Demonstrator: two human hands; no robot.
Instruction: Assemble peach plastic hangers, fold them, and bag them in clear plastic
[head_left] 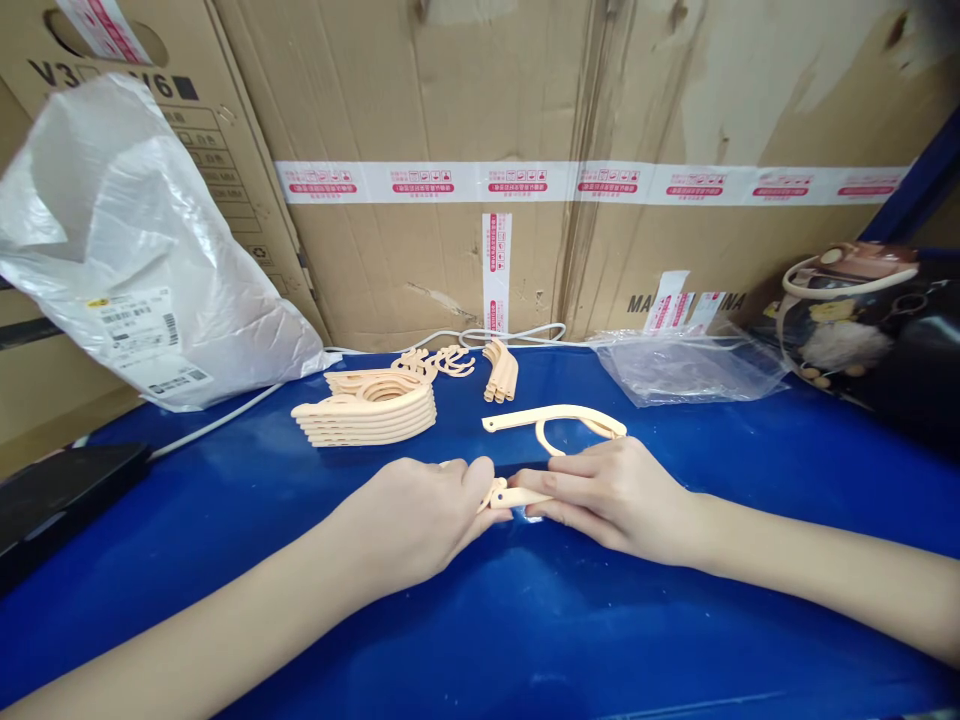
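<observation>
Above the blue table (480,630), my left hand (416,510) and my right hand (622,490) meet at the middle. Thumb and fingers of the left pinch a cream plastic hanger piece (493,490), mostly hidden. My right fingers close on a cream hanger arm (523,497), whose rounded, holed end touches that piece. Just beyond my right hand, a longer curved hanger arm (551,414) with a cream hook (541,437) beneath it lies partly hidden by the knuckles. Several folded cream hangers (367,425) are stacked beyond my left hand.
Behind the stack lie several loose hooks (454,362) and a small pile of hanger arms (499,375). A clear plastic bag (675,365) and a dark round container (844,330) sit right. A white mailing bag (142,250), black device (67,500), cable (217,425) and cardboard boxes (420,260) surround the table.
</observation>
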